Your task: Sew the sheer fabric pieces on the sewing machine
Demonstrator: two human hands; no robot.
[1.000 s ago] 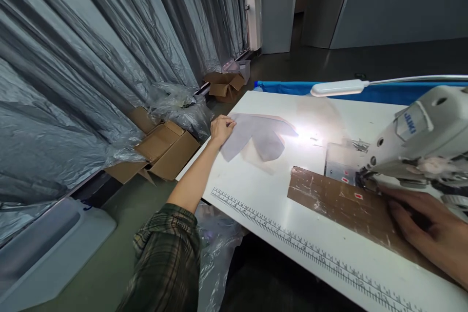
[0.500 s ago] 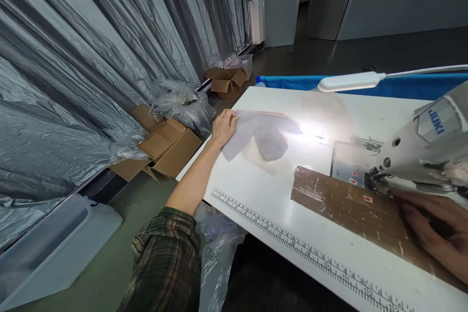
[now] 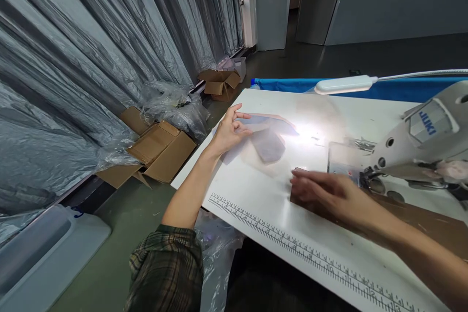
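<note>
- Your left arm reaches forward and to the left, its plaid sleeve pushed up to the elbow and the forearm bare above the near left corner of the white tabletop [image 3: 256,190].
- Your left hand [image 3: 228,131] is about half open: the forefinger points up and away, the other fingers curl loosely, and the thumb lies toward the cloth.
- Its fingertips [image 3: 244,118] meet the left edge of the pale grey cut fabric pieces [image 3: 268,140]. Whether they pinch that edge or only rest on it I cannot tell.
- The fabric pieces lie flat on the tabletop, left of the bright patch under the slim white lamp bar [image 3: 343,85] and well apart from the needle.
- Your right arm comes in low from the right, crossing the brown cardboard strip [image 3: 431,222].
- Your right hand [image 3: 321,194] is blurred, palm down with fingers stretched out flat over the strip's left end, and it holds nothing that shows.
- The white sewing machine head [image 3: 420,139] stands just behind that wrist.
- A printed ruler scale [image 3: 278,236] runs along the table's near edge, below both hands.
</note>
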